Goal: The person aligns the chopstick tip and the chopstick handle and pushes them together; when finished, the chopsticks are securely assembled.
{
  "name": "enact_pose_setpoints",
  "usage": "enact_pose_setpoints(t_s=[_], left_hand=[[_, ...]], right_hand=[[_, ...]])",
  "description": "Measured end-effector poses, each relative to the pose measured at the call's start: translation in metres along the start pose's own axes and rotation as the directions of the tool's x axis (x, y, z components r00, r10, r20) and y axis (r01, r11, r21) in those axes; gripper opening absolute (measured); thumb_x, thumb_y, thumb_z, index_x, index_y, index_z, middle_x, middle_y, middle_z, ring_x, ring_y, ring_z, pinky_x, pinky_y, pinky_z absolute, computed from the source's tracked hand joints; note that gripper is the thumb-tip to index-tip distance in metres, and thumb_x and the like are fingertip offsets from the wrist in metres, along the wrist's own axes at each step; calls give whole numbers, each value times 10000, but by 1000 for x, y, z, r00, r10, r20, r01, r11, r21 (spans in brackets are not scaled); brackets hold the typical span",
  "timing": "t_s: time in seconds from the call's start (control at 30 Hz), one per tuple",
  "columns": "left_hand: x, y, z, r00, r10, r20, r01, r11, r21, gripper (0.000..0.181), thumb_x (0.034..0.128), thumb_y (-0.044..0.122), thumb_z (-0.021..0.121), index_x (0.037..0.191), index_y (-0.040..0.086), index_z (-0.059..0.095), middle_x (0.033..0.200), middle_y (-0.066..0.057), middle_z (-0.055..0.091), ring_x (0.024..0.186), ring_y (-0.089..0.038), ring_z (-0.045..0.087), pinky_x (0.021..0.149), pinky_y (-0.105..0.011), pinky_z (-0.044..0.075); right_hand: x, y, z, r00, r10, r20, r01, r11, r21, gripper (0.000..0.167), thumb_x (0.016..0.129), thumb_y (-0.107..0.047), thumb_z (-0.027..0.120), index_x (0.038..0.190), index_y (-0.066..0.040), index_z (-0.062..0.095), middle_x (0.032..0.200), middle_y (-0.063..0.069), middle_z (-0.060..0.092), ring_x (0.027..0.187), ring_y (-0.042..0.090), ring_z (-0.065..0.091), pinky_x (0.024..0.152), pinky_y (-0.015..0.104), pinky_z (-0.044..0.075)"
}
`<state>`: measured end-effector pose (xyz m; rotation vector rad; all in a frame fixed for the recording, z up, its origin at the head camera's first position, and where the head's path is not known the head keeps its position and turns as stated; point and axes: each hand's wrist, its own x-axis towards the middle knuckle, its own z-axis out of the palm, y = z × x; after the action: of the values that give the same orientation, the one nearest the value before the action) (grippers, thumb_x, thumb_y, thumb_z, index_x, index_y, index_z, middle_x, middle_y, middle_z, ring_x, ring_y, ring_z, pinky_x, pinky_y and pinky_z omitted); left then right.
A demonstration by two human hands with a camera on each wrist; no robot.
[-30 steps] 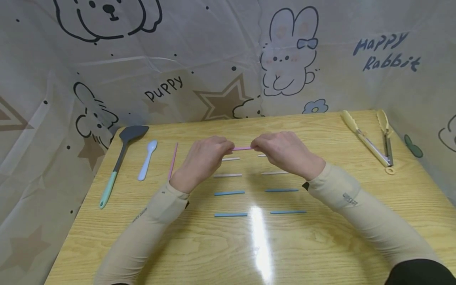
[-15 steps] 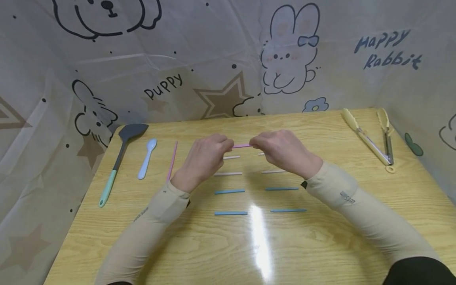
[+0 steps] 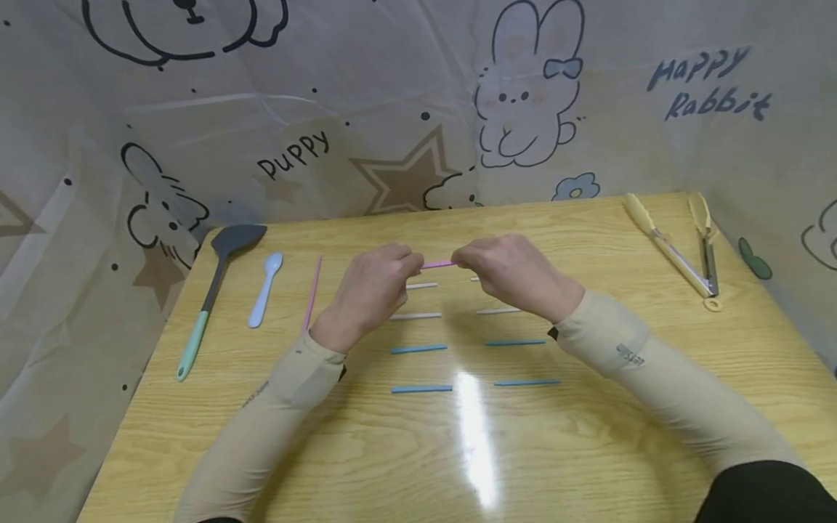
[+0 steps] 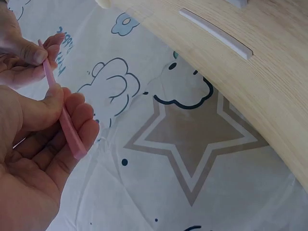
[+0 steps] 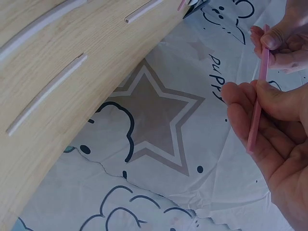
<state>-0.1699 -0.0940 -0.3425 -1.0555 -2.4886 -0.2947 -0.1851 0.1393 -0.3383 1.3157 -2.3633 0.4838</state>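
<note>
A slim pink stick (image 3: 437, 264) is held level above the back of the table, one end in each hand. My left hand (image 3: 375, 287) pinches it between thumb and fingers; in the left wrist view its near end lies across the curled fingers (image 4: 83, 113). On the other side my right hand (image 3: 519, 277) pinches the same stick, thumb on top, as the right wrist view shows. The stick looks whole between the two hands. Under and in front of them lie white sticks (image 3: 416, 316) and blue sticks (image 3: 418, 349), in two columns. A second pink stick (image 3: 313, 294) lies beside my left wrist.
On the left lie a spatula (image 3: 216, 290) with a dark head and mint handle, and a light blue spoon (image 3: 265, 290). Spread tongs (image 3: 680, 261) lie at the back right. A printed cloth (image 3: 392, 94) stands behind the wooden table (image 3: 366, 457).
The head view has shifted slightly. Both hands still hold the pink stick, with little visible movement; the things on the table lie as before.
</note>
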Motion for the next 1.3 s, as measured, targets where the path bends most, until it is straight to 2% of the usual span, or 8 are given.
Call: enact_pose_setpoints(t_s=[0.13,0.3,0.53,0.67,0.87,0.9,1.13,1.3], left_hand=[[1,4,-6,992,-78,95,77,997,7,48,907,31,707,863,45,720,768,-28,629,663,-169,608,526,-287,511],[3,10,-13,962,-195,192,199,980,-2,110,935,139,704,844,78,695,727,13,580,606,-135,545,486,-304,478],[3,13,-8,982,-132,136,136,991,-16,129,935,183,712,903,59,696,746,-12,575,586,-121,514,501,-251,455],[1,11,-4,971,-176,161,184,982,-37,125,945,136,689,864,46,655,735,-21,567,587,-137,509,507,-266,462],[-12,-17,-1,906,-349,241,378,922,-86,157,944,85,674,812,21,618,720,-53,599,607,-178,546,547,-331,497],[-16,-22,-1,889,-381,253,415,905,-95,162,942,85,678,809,15,618,714,-63,602,597,-180,545,620,-370,524],[-37,-54,1,752,-541,377,621,774,-128,210,962,84,648,784,-18,607,621,-86,578,365,-153,541,516,-332,531],[-48,-72,3,719,-571,397,651,753,-97,225,946,48,650,743,-51,646,546,-77,575,429,-177,570,532,-322,529]], right_hand=[[0,1,0,1000,-11,29,13,999,-49,108,877,19,712,965,-37,741,823,50,699,562,125,577,502,264,505],[0,3,-1,998,-17,66,25,992,-122,207,856,57,715,996,-93,741,854,9,684,571,104,532,442,253,440],[7,1,1,995,-72,64,81,985,-150,216,854,63,719,985,-108,732,872,-3,684,669,144,614,500,283,485],[10,2,5,995,-94,30,97,984,-146,239,866,63,704,1060,-76,716,970,42,696,840,219,669,675,350,559],[7,10,5,998,-65,-9,63,992,-111,249,892,-4,708,1135,-33,663,1112,117,660,1007,291,632,854,420,532],[6,11,5,999,-53,6,53,993,-107,239,895,-17,710,1129,-36,668,1108,115,660,1000,289,633,846,419,534],[-2,13,9,995,16,103,-7,996,-87,181,913,-52,702,1094,-55,704,1083,93,663,971,273,642,810,404,548],[-4,14,9,992,44,116,-32,994,-100,177,920,-50,691,1096,-62,706,1081,91,664,963,268,644,789,403,553]])
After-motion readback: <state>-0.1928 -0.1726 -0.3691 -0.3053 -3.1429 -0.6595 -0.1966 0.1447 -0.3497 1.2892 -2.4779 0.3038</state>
